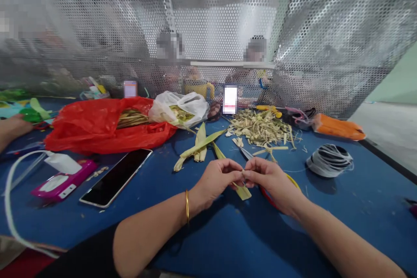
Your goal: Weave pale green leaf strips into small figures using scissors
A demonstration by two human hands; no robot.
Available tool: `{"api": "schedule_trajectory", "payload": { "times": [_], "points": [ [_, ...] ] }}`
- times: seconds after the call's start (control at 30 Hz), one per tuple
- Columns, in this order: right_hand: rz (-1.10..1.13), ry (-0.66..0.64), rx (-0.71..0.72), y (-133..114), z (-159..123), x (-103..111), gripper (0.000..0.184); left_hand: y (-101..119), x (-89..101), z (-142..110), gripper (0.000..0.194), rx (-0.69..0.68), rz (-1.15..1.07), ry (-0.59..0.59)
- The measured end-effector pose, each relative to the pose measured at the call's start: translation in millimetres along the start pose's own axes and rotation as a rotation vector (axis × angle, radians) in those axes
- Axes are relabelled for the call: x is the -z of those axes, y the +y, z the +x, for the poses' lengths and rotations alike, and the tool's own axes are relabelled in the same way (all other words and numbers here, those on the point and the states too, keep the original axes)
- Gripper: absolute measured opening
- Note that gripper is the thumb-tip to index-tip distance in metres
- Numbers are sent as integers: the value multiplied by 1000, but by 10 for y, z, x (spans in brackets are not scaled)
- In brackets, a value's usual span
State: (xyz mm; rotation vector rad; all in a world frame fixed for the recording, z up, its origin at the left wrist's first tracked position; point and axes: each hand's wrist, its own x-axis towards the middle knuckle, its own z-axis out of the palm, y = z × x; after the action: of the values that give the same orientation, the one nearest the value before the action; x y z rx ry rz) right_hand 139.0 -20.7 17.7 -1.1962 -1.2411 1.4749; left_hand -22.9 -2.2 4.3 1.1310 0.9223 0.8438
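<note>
Two hands, one leaf strip, fingertips nearly meeting

Both bare hands pinching. Left hand [216, 182] and right hand [272, 182] have thumbs and forefingers closed at the upper part of a pale green flat leaf strip [243, 192]. Broad end pokes out below the fingertips, toward the wearer. Exact pinch spot is small and partly hidden. Another green length runs up-left from the left hand; can't tell if it's the same piece.

Edges: blue tabletop [202, 226] shows between forearms and near edge; black-edged right side well beyond the spool. Perforated metal screen [224, 21] bounds the far side. Tight spot: red-and-yellow loop handle [295, 181], partly under the right hand. More blue surface between that hand and the spool. Black phone [117, 178] sits left of the left hand, apart from it.

Count:
- 1 strip in the pinch; a few loose green-tan leaf pieces [202, 143] beyond the left hand, overlapping
- 1 heap of pale dry shreds [260, 126], too many to count
- 2 bags: crumpled red plastic [84, 126], translucent white plastic [179, 104]
- 1 spool of whitish cord [329, 160]
- 1 orange soft packet [339, 127]
- 1 magenta power block [65, 182], white plug in it
- 1 gold bangle [187, 206], left wrist
- 1 other person's hand [16, 128], far left
</note>
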Motion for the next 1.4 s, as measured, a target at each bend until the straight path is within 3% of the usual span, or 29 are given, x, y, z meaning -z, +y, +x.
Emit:
{"api": "schedule_trajectory", "payload": {
  "times": [0.23,0.4,0.63,0.8,0.9,1.17,1.4],
  "points": [
    [-39,-13,68,-34,-30,25,34,22,-9,-4,14,67,-140,33],
    [-210,42,195,21,-23,51,25,8,-36,-25,15,128,-160,17],
    [-225,112,162,64,-18,30,21,-24,-44,-40,18,178,-131,-45],
    [-464,221,411,43,-51,81,14,-6,-45,-41,17,140,-190,65],
    [-689,200,585,49,-76,75,8,-5,-62,-50,20,132,-231,83],
    [-853,177,620,91,-83,32,9,-14,-70,-61,23,132,-212,126],
    [-981,105,826,102,-98,57,12,-22,-72,-38,23,149,-268,156]
  ]
}}
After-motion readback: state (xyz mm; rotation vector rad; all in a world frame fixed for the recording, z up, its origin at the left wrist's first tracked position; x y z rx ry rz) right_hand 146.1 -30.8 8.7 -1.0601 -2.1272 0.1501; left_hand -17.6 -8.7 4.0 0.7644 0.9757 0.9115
